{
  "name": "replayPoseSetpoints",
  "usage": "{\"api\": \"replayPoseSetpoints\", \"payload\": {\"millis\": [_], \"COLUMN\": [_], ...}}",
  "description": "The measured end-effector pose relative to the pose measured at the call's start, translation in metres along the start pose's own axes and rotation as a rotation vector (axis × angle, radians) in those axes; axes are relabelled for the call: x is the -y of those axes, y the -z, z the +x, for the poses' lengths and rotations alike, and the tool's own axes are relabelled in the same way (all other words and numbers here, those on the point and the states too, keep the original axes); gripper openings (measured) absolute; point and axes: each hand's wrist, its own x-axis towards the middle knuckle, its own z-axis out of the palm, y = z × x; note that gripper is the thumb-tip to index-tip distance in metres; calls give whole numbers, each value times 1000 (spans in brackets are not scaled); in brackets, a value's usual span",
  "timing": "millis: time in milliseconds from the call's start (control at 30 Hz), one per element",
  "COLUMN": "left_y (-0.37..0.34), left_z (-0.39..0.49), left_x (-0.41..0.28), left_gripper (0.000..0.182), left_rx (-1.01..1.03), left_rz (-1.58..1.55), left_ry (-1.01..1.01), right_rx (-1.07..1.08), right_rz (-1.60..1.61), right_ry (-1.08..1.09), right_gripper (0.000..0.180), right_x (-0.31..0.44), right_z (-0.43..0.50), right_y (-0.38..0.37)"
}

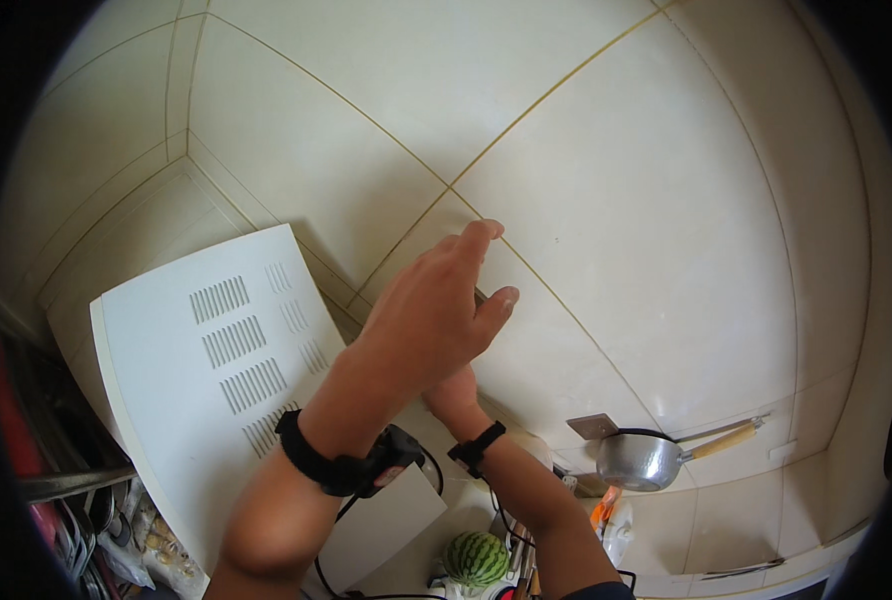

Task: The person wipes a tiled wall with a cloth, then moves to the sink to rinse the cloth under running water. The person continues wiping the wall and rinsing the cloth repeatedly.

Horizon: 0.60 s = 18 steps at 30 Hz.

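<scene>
My left hand [435,304] reaches up in front of a pale tiled wall [611,187], its back towards me and the thumb apart from the fingers. A small dark edge shows between thumb and forefinger; what it belongs to is hidden. Lower and behind it, my right hand [452,394] is mostly covered by the left, so its fingers cannot be seen. Each wrist wears a black strap, the left one carrying a small black device [397,461] with a cable. Below the left forearm lies the top of a white vented metal appliance casing [161,360].
A hammered metal saucepan [639,461] with a wooden handle hangs on the wall at right, beside a brown wall plate [593,427]. A watermelon [476,559] sits below between my forearms. Metal utensils [78,532] and plastic bags [165,555] crowd the lower left.
</scene>
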Motion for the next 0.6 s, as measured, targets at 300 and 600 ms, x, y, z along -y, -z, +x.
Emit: {"api": "replayPoseSetpoints", "payload": {"millis": [300, 600], "left_y": [1, -4], "left_z": [0, -1], "left_x": [1, 9], "left_gripper": [55, 55], "left_rx": [-47, 3], "left_rz": [-33, 5], "left_ry": [-2, 25], "right_rx": [67, -212], "right_rz": [-109, -232], "right_ry": [-166, -374], "right_gripper": [50, 79], "right_x": [-55, -33], "right_z": [-44, 10], "right_y": [96, 77]}}
